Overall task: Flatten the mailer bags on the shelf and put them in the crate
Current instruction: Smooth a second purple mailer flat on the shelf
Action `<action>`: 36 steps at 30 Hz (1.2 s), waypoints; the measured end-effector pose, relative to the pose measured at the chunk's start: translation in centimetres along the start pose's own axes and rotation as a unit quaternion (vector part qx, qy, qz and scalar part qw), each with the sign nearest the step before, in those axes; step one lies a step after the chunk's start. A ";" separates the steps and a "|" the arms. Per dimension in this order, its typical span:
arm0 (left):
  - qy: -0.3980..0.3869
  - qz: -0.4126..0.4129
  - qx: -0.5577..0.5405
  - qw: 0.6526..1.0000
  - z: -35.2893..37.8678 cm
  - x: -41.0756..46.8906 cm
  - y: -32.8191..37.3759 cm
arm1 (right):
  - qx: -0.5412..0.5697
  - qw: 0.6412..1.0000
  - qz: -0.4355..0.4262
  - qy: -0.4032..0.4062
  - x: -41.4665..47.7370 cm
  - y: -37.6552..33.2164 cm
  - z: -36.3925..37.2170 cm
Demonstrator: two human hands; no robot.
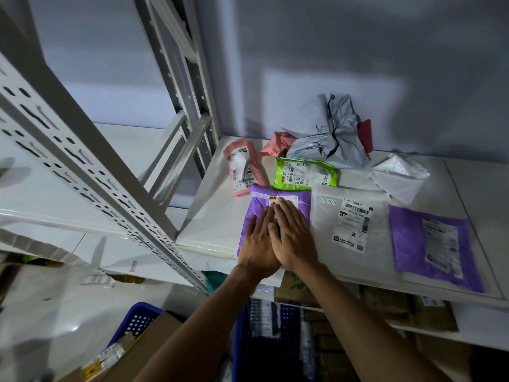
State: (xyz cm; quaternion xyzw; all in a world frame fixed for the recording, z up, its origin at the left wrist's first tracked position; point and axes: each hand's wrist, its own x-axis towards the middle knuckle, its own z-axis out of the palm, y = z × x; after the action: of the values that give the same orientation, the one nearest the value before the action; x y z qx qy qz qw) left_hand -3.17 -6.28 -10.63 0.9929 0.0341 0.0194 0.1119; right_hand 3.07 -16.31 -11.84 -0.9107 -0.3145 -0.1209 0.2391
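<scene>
- I see one white shelf (209, 216) carrying the mailers.
- One blue crate (137, 321) sits below it.
- Two are purple: the near purple mailer (261, 192) at the shelf's front, the second purple mailer (407, 238) well right.
- My left grip (259, 241) and right grip (294, 235) lie spread flat, pressing the near one.

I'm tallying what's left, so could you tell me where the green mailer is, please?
Head view, on the shelf: the green mailer lies right of the pink mailer, just in front of the crumpled grey bag.
</scene>
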 end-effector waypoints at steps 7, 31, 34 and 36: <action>-0.004 0.002 0.013 1.000 0.0 0.0 0.1 | 0.010 1.000 -0.002 0.001 0.0 0.1 -0.1; -0.026 -0.054 0.021 0.998 -1.0 -2.6 -0.4 | -0.046 0.998 -0.006 -0.038 -1.2 -0.3 -0.9; -0.013 -0.069 0.014 0.997 -0.7 -2.5 -0.3 | -0.051 0.999 0.000 -0.018 -2.8 -0.6 -0.9; -0.009 -0.074 0.006 0.997 -0.9 -2.5 -0.2 | -0.062 0.998 -0.011 -0.014 -3.4 -0.5 -0.9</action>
State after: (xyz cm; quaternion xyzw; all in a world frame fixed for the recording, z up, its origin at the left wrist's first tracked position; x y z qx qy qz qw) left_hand -5.77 -6.06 -9.84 0.9885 0.1062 0.0019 0.1076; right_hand 0.07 -18.12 -12.12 -0.9218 -0.3195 -0.1302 0.1769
